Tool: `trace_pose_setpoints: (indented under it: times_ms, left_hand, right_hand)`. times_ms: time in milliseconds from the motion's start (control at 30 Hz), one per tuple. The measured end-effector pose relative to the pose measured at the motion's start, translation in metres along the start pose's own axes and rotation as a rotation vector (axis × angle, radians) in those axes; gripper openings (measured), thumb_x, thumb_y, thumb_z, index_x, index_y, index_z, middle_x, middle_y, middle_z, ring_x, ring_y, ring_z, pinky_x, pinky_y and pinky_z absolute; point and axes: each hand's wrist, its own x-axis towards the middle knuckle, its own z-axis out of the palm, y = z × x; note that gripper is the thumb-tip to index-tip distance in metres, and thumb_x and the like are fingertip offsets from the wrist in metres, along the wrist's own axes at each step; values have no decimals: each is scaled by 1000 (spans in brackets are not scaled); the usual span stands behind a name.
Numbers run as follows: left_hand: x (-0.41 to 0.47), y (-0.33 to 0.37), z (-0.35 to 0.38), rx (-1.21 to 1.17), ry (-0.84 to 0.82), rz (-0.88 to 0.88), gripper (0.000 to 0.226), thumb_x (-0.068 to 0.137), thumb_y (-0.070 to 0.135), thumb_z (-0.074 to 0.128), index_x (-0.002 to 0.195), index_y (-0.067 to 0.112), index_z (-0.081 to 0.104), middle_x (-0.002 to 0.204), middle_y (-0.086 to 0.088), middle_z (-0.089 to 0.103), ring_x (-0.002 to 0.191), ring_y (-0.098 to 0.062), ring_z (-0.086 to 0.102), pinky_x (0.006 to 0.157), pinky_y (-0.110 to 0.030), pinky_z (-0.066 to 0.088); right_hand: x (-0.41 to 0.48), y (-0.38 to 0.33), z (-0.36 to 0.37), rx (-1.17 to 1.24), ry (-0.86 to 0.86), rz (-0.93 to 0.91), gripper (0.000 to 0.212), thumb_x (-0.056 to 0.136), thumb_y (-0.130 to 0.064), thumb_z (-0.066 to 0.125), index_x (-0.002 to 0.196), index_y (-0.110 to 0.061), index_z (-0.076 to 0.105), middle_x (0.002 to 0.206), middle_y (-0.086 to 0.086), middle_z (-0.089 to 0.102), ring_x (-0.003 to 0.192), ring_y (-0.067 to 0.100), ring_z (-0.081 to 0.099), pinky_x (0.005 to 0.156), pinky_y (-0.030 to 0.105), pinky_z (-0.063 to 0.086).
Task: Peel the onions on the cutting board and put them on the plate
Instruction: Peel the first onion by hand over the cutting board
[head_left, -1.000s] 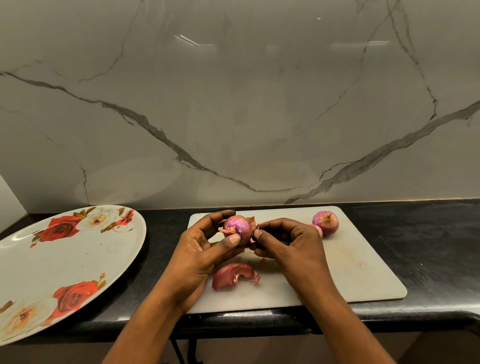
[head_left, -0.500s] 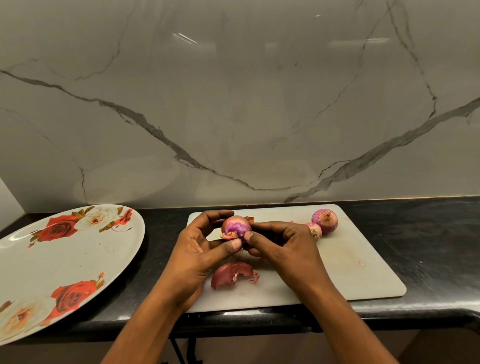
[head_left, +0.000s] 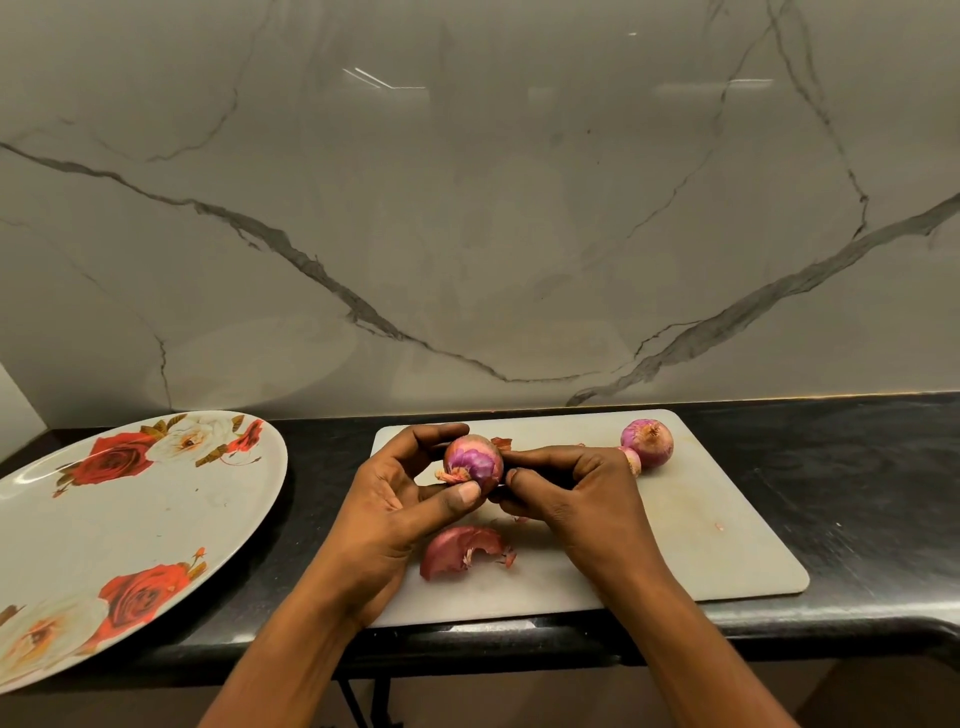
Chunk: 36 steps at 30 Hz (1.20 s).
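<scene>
Sitting between curled fingers and thumb of the left hand (head_left: 388, 506), the onion (head_left: 474, 462) is pinched at one side by the right hand (head_left: 576, 493)

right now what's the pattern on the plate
Red and white roses with brown leaves on a pale plate, best in the head view.

Countertop (head_left: 857, 493) — black, glossy, rounded front edge. Backsplash (head_left: 467, 208) — pale marble slab, dark grey veins, faint light streaks (head_left: 384, 80) reflected near its top. Dark legs (head_left: 363, 696) under the counter edge, partly seen.
</scene>
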Motion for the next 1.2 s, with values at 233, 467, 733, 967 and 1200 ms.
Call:
trace_pose_setpoints:
  times_ms: [233, 467, 733, 967, 1200]
  left_hand:
    - [1, -2, 1, -24, 41, -9, 63, 73, 1, 82, 132, 15, 63, 128, -8, 72, 111, -35, 75, 89, -37, 64]
    - [2, -3, 2, 23, 89, 20, 62, 71, -2, 83, 128, 14, 64, 129, -7, 69, 109, -30, 76, 83, -34, 64]
    - [2, -6, 1, 91, 93, 42, 58, 74, -13, 82, 124, 12, 65, 129, -11, 67, 113, -27, 74, 86, -37, 64]
    - [2, -6, 1, 112, 90, 38, 58, 71, -8, 84, 123, 13, 66, 126, -7, 69, 112, -26, 74, 88, -39, 64]
    - [2, -6, -1, 48, 71, 5, 61, 72, 1, 83, 128, 17, 65, 125, -3, 71, 110, -32, 75, 88, -38, 63]
  right_hand:
    - [-4, -1, 3, 1, 19, -34, 14, 92, -15, 77, 102, -24, 82, 91, -3, 82, 87, 17, 80, 75, 31, 65]
    - [-2, 5, 4, -148, 39, -87, 10, 89, -17, 82, 98, -22, 83, 87, -4, 81, 81, 17, 79, 77, 42, 67]
    - [-2, 6, 3, -185, 50, -94, 9, 88, -18, 81, 91, -26, 84, 84, -6, 81, 79, 16, 79, 78, 45, 66]
    - [-2, 5, 3, -245, 53, -108, 12, 88, -16, 78, 88, -27, 82, 81, -7, 79, 77, 16, 78, 75, 44, 66]
    - [-2, 5, 3, -222, 71, -79, 13, 88, -12, 77, 85, -24, 80, 80, -3, 79, 74, 15, 79, 76, 43, 66]
